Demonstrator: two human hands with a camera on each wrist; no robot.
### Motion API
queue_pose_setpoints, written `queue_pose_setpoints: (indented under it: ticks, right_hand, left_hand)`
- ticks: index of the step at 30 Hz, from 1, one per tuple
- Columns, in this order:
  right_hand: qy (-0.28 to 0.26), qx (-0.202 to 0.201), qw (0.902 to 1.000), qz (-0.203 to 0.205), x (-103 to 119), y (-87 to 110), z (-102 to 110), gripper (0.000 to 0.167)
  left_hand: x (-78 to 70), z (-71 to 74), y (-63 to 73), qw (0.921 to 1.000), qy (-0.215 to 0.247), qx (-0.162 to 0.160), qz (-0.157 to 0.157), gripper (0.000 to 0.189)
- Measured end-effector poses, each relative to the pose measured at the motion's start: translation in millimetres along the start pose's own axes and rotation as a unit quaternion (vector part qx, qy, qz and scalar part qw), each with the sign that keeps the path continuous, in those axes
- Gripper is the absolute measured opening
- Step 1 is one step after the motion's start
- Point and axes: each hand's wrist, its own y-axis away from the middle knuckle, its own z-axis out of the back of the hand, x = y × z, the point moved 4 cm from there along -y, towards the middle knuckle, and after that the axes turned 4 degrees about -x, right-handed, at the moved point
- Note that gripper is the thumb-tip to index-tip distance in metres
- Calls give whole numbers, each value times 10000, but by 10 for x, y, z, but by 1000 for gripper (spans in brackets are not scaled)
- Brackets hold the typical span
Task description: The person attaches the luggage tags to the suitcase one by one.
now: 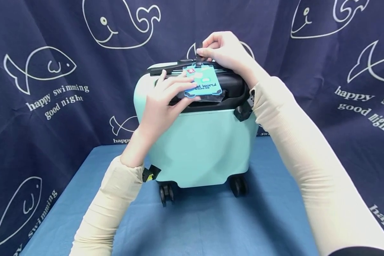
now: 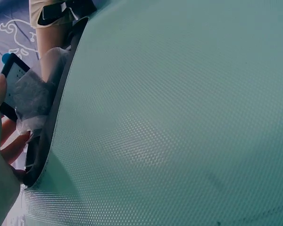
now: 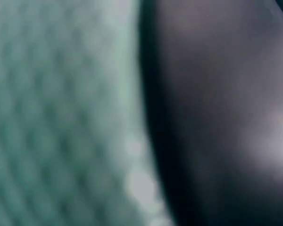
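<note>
A mint-green suitcase point(image 1: 198, 149) stands upright with a black top panel. Over that panel hangs a blue luggage tag point(image 1: 208, 79) with printed lettering. My left hand point(image 1: 161, 105) holds the tag's left side, thumb below and fingers across its face. Above it, my right hand point(image 1: 227, 51) pinches the tag's black strap point(image 1: 198, 60) beside the suitcase's black top handle point(image 1: 169, 69). From the left wrist view, crumpled clear plastic point(image 2: 35, 96) shows by the tag point(image 2: 14, 75). The right wrist view holds only blurred suitcase surface point(image 3: 61, 117); my right hand is out of it.
The suitcase rests on black wheels point(image 1: 238, 185) on a blue-covered table point(image 1: 192, 227). Behind and at both sides hangs a dark blue curtain point(image 1: 67, 21) with white whale and fish drawings. A black wrist device point(image 1: 244, 110) sits close to the suitcase's right edge.
</note>
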Motion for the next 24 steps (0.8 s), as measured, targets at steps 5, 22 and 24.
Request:
queue_pose_setpoints:
  ticks: [5,22,24]
  right_hand:
    - [113,3,9999,-13,3,-23,-10,15]
    - [826,-231,9960,-268,-36,-60,-36,37]
    - [749,-273,9965,-272,-43,-58,-29,32]
  left_hand:
    - [8,13,0,9998,182,-79,-70,24]
    - [108,32,15,9983,494,-88,-284,27]
    - [118,23,20,9983,512,-38,-274,27]
